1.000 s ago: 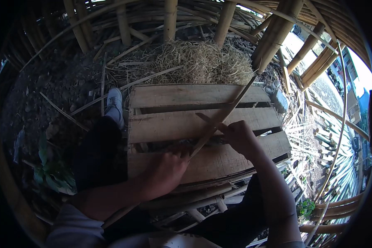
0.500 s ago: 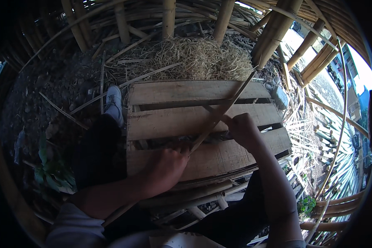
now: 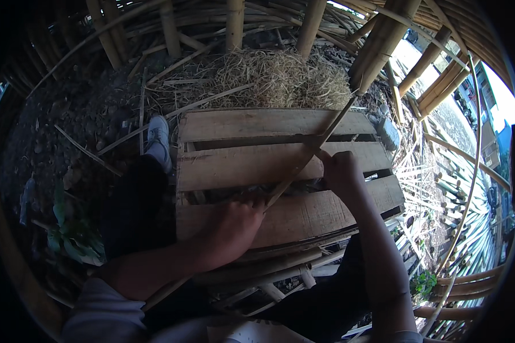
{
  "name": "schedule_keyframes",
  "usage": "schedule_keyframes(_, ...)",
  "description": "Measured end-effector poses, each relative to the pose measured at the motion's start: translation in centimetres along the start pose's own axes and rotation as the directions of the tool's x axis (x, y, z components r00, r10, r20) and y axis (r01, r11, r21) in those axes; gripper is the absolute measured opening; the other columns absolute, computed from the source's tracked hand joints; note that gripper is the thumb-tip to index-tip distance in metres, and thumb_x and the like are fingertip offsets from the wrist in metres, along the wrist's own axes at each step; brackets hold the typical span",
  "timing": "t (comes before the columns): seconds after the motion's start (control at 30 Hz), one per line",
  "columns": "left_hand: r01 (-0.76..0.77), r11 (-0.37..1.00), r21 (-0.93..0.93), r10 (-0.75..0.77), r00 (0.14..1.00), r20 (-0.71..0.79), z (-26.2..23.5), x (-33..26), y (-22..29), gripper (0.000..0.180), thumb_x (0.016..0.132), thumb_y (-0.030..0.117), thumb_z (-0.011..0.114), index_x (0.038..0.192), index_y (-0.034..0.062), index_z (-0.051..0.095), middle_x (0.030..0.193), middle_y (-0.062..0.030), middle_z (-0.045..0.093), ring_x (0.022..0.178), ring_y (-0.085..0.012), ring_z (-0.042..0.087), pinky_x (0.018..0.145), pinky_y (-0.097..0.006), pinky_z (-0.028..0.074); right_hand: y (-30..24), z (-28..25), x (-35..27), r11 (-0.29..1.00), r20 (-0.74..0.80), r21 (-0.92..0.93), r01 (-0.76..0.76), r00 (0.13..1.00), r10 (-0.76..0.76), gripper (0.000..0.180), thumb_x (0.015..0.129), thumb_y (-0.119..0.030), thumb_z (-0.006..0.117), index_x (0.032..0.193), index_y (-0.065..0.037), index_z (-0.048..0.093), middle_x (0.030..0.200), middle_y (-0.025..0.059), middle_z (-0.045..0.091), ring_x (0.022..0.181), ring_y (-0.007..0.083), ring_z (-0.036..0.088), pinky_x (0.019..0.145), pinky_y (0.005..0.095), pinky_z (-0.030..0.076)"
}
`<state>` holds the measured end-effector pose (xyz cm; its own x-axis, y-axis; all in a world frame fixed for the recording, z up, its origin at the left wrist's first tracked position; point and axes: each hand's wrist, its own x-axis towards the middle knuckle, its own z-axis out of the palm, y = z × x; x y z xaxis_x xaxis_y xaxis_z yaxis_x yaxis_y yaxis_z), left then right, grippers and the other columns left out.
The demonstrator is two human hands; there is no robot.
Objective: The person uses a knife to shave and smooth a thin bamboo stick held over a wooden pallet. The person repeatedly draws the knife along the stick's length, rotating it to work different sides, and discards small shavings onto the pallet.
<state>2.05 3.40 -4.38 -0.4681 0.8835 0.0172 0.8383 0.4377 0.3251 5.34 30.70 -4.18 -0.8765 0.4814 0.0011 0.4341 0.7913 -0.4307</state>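
Note:
A long thin bamboo strip (image 3: 320,143) runs slantwise over a wooden pallet (image 3: 257,166), from the straw at the upper right down toward me. My left hand (image 3: 234,226) is closed around the strip's lower part, resting on the pallet's near board. My right hand (image 3: 340,171) grips the same strip higher up, above the middle board. A short dark stick-like object seems to cross the strip at my right hand; what it is cannot be made out.
A heap of dry straw (image 3: 280,77) lies behind the pallet, against upright bamboo poles (image 3: 383,40). My left leg and white shoe (image 3: 157,137) rest left of the pallet. Cut bamboo strips (image 3: 440,188) lie piled at the right. Green leaves (image 3: 68,234) sit at the left.
My right hand has slid up the strip and a little to the right. My left hand has stayed about where it was on the near board.

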Motion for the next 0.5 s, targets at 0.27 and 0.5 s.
schedule_keyframes(0.27,0.010,0.999,0.037,-0.011,1.000,0.020,0.0,-0.2,0.3,0.034,0.084,0.003,0.062,0.116,-0.0099,0.060,0.098,-0.0220,0.070,0.088,-0.0300,0.073,0.075,-0.036,0.061,0.9,1.8,-0.8,0.984,0.009,-0.128,0.127,0.992,-0.127,0.026,0.090,-0.015,0.067,0.114,-0.005,0.071,0.065,0.0200,0.063,0.061,0.0331,0.067,0.057,0.0420,0.055)
schedule_keyframes(0.5,0.016,1.000,0.017,-0.016,1.000,0.025,-0.3,0.1,0.4,0.036,0.086,0.003,0.060,0.119,-0.0112,0.059,0.097,-0.0228,0.070,0.093,-0.0310,0.073,0.077,-0.037,0.061,1.3,2.2,-0.5,0.958,-0.045,-0.225,0.179,0.980,-0.193,0.018,0.097,-0.014,0.060,0.106,-0.004,0.071,0.063,0.0192,0.061,0.059,0.0355,0.066,0.054,0.0459,0.054)
